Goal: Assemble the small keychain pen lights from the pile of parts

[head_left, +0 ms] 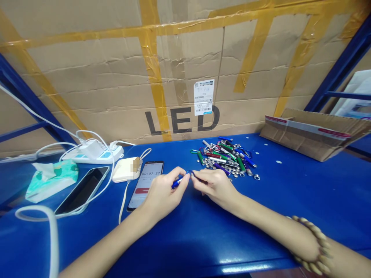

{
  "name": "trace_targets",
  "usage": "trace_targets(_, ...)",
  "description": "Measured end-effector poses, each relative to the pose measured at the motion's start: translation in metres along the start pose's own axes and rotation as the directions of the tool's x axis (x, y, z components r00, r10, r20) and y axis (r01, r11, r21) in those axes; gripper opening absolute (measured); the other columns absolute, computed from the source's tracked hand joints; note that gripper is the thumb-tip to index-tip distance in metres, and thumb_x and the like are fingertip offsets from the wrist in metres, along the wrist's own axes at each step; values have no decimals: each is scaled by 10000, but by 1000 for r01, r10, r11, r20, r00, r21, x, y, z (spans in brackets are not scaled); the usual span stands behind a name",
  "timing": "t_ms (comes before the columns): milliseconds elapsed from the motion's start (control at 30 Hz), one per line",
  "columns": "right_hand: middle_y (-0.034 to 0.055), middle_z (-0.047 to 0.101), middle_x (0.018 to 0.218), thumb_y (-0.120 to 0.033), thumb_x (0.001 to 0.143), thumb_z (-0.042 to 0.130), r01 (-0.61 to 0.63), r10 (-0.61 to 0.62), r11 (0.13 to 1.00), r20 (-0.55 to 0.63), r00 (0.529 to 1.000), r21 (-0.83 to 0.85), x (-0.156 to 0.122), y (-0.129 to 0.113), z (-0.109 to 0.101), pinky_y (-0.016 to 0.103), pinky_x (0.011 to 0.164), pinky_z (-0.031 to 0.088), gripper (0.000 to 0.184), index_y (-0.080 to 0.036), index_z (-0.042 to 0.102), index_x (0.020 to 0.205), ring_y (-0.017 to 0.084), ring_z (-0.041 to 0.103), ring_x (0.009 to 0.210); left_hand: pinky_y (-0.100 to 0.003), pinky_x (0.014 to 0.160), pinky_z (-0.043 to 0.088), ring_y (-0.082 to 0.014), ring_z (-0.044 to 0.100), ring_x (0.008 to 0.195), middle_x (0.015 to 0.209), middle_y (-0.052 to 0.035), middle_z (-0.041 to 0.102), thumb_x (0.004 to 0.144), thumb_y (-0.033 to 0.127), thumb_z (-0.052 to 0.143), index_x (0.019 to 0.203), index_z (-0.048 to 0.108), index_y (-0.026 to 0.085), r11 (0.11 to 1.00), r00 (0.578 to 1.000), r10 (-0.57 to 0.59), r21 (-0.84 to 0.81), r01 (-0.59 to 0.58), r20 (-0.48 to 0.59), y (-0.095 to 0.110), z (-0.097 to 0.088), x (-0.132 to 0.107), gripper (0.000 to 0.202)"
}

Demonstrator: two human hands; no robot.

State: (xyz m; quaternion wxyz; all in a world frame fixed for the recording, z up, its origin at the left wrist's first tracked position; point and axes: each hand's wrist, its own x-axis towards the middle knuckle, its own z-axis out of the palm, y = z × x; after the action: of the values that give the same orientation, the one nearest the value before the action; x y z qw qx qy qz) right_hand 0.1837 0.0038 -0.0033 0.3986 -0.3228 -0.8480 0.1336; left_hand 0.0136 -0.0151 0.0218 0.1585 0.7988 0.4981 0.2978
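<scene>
My left hand [166,189] is closed around a blue keychain flashlight [176,183], its slim metal tube showing between thumb and fingers. At the tube's upper end is a small blue carabiner clip [189,172], pinched by the fingertips of my right hand [213,187]. Both hands meet above the blue table, fingertips almost touching. Just behind my right hand lies a pile of flashlight parts [224,158]: green, red, purple, blue and silver tubes, carabiner clips and several small round silver pieces. My fingers partly hide the flashlight and clip.
A phone showing a timer [145,183] lies beside my left hand. Further left are a white charger block [124,170], a second phone [84,189], a tissue pack [52,179] and a power strip [98,156] with cables. An open cardboard box [304,135] stands back right.
</scene>
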Motion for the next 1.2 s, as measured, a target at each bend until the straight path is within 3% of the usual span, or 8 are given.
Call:
trace_targets(367, 51, 590, 614, -250, 917, 379, 85, -136, 960, -182, 974, -266, 4, 7, -3, 220, 537, 391, 311, -107, 627, 793, 116, 504, 522, -209, 491, 292, -104, 366, 490, 553, 72, 401, 912, 329, 325, 874, 478, 204, 946, 959, -24, -303, 114, 284, 4, 14, -5, 201)
trace_targets(467, 36, 604, 604, -278, 898, 419, -128, 61, 932, -202, 977, -339, 11, 19, -22, 216, 532, 395, 298, -125, 636, 763, 117, 519, 511, -211, 511, 307, -107, 375, 501, 552, 77, 390, 916, 336, 330, 950, 474, 208, 926, 930, -41, -334, 173, 366, 5, 19, -7, 196)
trace_targets(567, 36, 609, 572, -291, 867, 481, -429, 415, 738, -151, 897, -520, 14, 37, -43, 238, 516, 397, 251, -143, 667, 789, 164, 572, 542, -230, 641, 371, -127, 473, 653, 687, 43, 481, 905, 304, 367, 985, 464, 214, 916, 945, -61, -358, 181, 323, 5, 18, -5, 155)
trace_targets(667, 137, 659, 860, -253, 803, 575, -494, 467, 658, -206, 860, -568, 12, 47, -51, 291, 593, 446, 281, -105, 641, 1032, 258, 626, 767, -255, 759, 378, -149, 506, 828, 883, 1, 531, 886, 266, 409, 992, 456, 219, 915, 968, -73, -369, 161, 241, 3, 17, -3, 125)
trace_targets(767, 134, 618, 1069, -341, 824, 553, -396, 371, 842, -140, 918, -366, 12, 35, -42, 308, 713, 473, 334, -142, 639, 1078, 252, 601, 921, -246, 679, 384, -132, 488, 696, 758, 30, 503, 896, 244, 379, 1030, 386, 220, 904, 976, -65, -402, 146, 208, -1, 19, -2, 136)
trace_targets(833, 75, 673, 925, -389, 852, 499, -336, 337, 941, 9, 942, -34, 12, 20, -30, 275, 684, 488, 313, -169, 691, 963, 193, 627, 801, -243, 647, 379, -124, 461, 634, 692, 51, 475, 899, 224, 362, 1050, 324, 216, 895, 982, -48, -428, 123, 182, -3, 21, -2, 156)
trace_targets(967, 39, 677, 646, -422, 816, 531, -419, 361, 806, 214, 908, 419, 11, -2, -8, 231, 543, 488, 345, -134, 711, 880, 133, 600, 554, -252, 665, 387, -124, 474, 665, 736, 31, 514, 895, 181, 355, 1041, 275, 205, 888, 992, 23, -459, 37, 126, -3, 23, -4, 169)
trace_targets(1200, 36, 633, 580, -384, 795, 548, -386, 390, 837, 71, 918, 389, 5, 0, 3, 221, 483, 428, 323, -134, 709, 668, 110, 528, 491, -217, 557, 342, -101, 398, 597, 713, 42, 470, 911, 207, 337, 1098, 226, 209, 826, 985, -48, -549, 132, 165, -2, 30, -6, 218)
